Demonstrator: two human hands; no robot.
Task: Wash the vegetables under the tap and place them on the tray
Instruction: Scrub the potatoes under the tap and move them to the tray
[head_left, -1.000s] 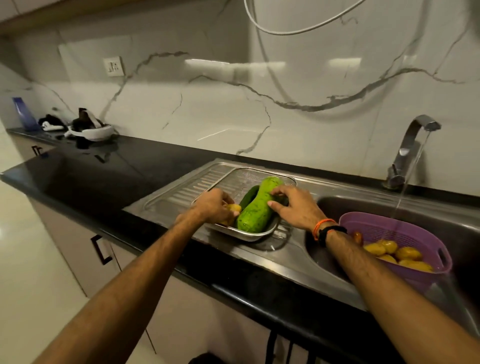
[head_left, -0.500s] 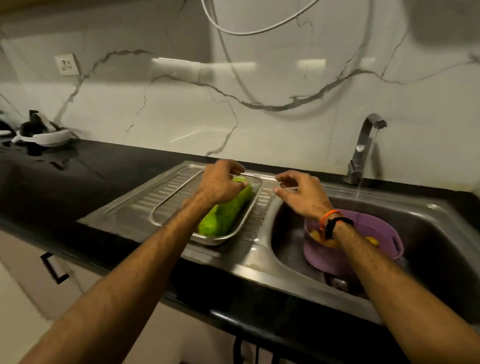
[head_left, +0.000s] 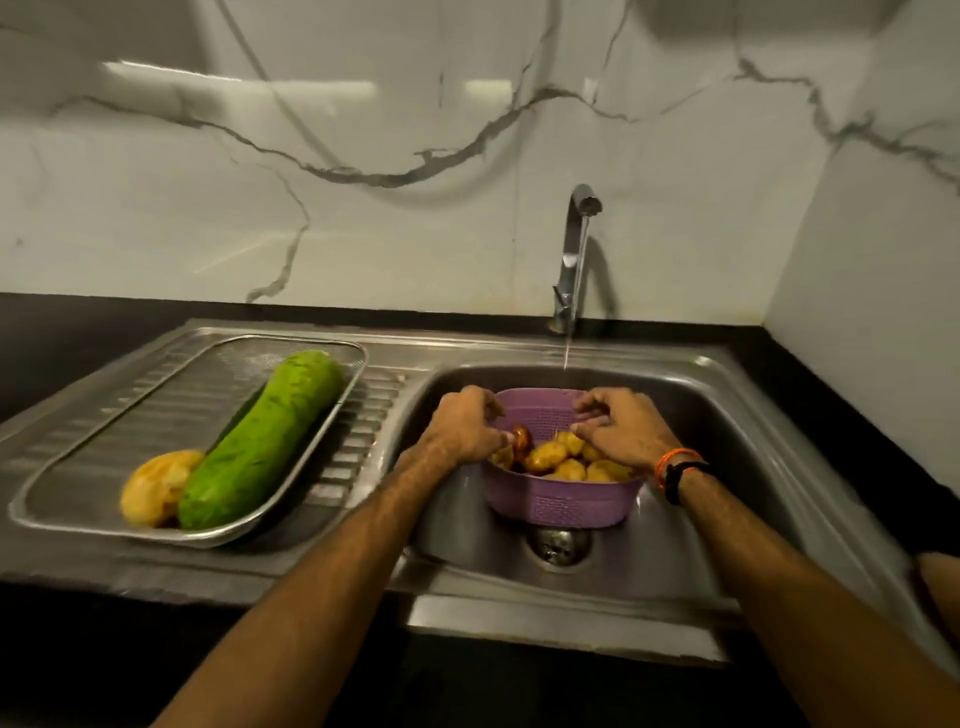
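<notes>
A purple basket (head_left: 561, 504) sits in the sink (head_left: 737, 467) under the running tap (head_left: 575, 249). It holds several yellow potatoes (head_left: 571, 467) and a reddish-brown vegetable (head_left: 521, 439). My left hand (head_left: 465, 428) is at the basket's left rim, its thumb and fingers curled on the reddish-brown vegetable. My right hand (head_left: 621, 428) hovers over the potatoes with loosely bent fingers and thumb apart, holding nothing. On the metal tray (head_left: 311, 345) at the left lie a long green gourd (head_left: 265, 441) and a yellow potato (head_left: 156, 486).
The tray rests on the ribbed steel drainboard (head_left: 363, 431). A drain (head_left: 558, 543) lies in the sink in front of the basket. Black countertop (head_left: 78, 332) runs along the marble wall, and a white side wall closes off the right.
Both hands left the tray and moved right into the basket in the sink. The potato my left hand held now lies on the tray beside the gourd. The view turned right.
</notes>
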